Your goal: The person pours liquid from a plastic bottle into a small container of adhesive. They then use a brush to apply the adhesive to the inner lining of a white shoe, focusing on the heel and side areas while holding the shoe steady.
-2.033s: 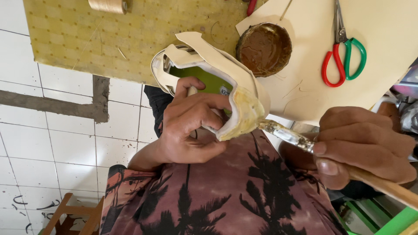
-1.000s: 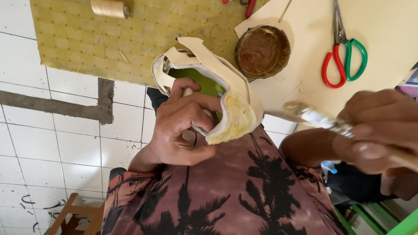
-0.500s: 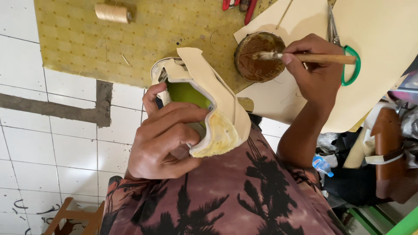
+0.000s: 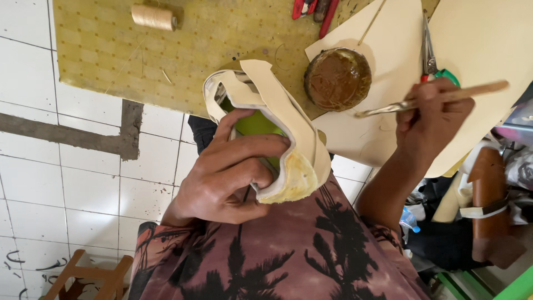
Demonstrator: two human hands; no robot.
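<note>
My left hand [image 4: 225, 175] grips a cream shoe upper [image 4: 288, 128] mounted on a green last [image 4: 252, 123], held over my lap; its toe end is smeared with yellowish glue. My right hand [image 4: 430, 119] holds a wooden-handled brush [image 4: 427, 99] with its metal ferrule and tip pointing left, just right of a round brown glue tin [image 4: 337, 78]. The brush tip is apart from the tin and from the shoe.
A yellow patterned mat [image 4: 183, 39] bears a spool of thread [image 4: 154, 16] and red-handled tools [image 4: 311, 8]. Cream sheets [image 4: 488, 50] lie under the glue tin, with scissors [image 4: 430, 50] partly behind my right hand. White tiled floor [image 4: 66, 166] is at left, clutter at right.
My right hand took the brush from the shoe's toe up to the glue tin, dipped it, and has now lifted it slightly right of the tin. My left hand turned the shoe a little.
</note>
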